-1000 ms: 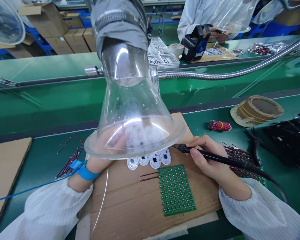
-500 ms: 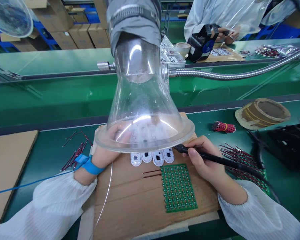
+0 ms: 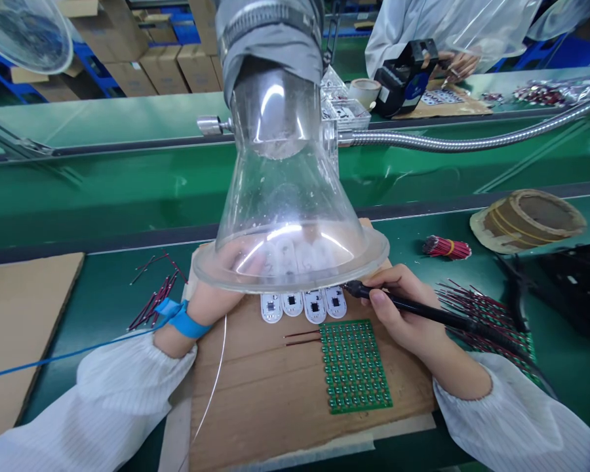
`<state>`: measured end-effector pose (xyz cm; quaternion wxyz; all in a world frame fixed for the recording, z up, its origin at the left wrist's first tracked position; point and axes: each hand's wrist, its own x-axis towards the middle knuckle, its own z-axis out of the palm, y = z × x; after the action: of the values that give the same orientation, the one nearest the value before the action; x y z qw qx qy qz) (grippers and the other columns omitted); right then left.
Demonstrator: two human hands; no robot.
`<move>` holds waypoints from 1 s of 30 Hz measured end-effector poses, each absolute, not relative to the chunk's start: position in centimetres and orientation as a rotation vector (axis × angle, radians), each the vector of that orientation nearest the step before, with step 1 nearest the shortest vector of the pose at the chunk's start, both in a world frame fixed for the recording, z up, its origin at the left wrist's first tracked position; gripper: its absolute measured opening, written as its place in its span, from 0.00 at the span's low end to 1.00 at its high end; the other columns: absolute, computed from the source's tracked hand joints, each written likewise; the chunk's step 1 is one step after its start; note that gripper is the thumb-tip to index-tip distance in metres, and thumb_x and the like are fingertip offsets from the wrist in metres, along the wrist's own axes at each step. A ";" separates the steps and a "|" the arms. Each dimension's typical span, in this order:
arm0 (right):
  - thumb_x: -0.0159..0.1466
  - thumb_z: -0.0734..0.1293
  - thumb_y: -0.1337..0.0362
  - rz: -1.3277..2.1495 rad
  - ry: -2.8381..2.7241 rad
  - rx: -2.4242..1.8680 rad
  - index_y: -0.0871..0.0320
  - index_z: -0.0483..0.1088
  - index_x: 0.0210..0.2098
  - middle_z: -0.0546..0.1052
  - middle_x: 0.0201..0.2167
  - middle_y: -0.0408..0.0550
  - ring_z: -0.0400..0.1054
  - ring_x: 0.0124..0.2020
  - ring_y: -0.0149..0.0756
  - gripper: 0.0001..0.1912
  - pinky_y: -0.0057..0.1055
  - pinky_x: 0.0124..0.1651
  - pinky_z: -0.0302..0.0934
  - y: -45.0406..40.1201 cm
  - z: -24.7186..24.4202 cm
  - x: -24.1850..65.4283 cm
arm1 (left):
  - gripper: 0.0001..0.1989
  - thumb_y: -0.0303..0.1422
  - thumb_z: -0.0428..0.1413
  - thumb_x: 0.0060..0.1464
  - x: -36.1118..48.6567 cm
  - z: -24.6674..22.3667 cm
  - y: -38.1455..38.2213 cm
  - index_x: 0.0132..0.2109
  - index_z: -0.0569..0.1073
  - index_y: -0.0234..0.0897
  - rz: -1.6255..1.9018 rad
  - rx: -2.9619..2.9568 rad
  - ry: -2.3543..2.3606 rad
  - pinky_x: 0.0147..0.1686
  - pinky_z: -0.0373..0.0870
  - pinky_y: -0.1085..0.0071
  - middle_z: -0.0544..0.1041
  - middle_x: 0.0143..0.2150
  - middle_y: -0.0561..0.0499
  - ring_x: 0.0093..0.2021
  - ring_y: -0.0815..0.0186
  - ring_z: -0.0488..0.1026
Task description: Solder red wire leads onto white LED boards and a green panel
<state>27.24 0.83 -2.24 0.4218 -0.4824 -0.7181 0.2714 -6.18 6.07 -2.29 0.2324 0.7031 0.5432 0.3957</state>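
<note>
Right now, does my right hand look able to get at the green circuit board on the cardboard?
Probably yes: nothing visible stands between your right hand and the green circuit board, uncovered on the cardboard. That hand holds the black pen-shaped tool, though, which may need setting down first.

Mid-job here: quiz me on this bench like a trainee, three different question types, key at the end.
1. Which is in the right grip?
a) red wire bundle
b) black pen-shaped tool
c) blue strap
2. True or false: the green board lies on cardboard.
3. How many white boards poke out below the rim of the clear hood?

Key: 1. b; 2. true; 3. four.
</note>
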 end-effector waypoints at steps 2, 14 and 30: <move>0.73 0.69 0.57 0.654 -1.817 -1.209 0.50 0.72 0.42 0.80 0.31 0.43 0.77 0.27 0.35 0.05 0.31 0.29 0.69 0.9 -2.1 27.2 | 0.07 0.38 0.62 0.63 -6.3 -2.5 6.1 0.44 0.80 0.41 1.082 1.944 1.478 0.47 0.84 0.58 0.84 0.40 0.49 0.43 0.59 0.82; 0.74 0.69 0.55 0.742 -1.618 -1.146 0.51 0.73 0.43 0.81 0.32 0.44 0.79 0.29 0.36 0.07 0.33 0.32 0.73 0.5 -2.0 27.2 | 0.06 0.37 0.62 0.65 -6.4 -2.6 6.2 0.39 0.78 0.41 1.159 2.049 1.444 0.41 0.80 0.64 0.83 0.35 0.49 0.37 0.63 0.80; 0.74 0.69 0.56 0.683 -1.888 -1.180 0.51 0.72 0.44 0.82 0.33 0.44 0.80 0.29 0.35 0.06 0.29 0.30 0.71 1.0 -1.4 26.8 | 0.06 0.37 0.61 0.65 -6.4 -3.1 6.0 0.45 0.80 0.42 1.094 2.058 1.406 0.43 0.82 0.61 0.83 0.38 0.49 0.39 0.61 0.81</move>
<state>26.80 1.03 -1.44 0.3953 -0.4655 -0.7447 0.2693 -6.40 5.99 -3.10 0.2085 0.7395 0.5051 0.3930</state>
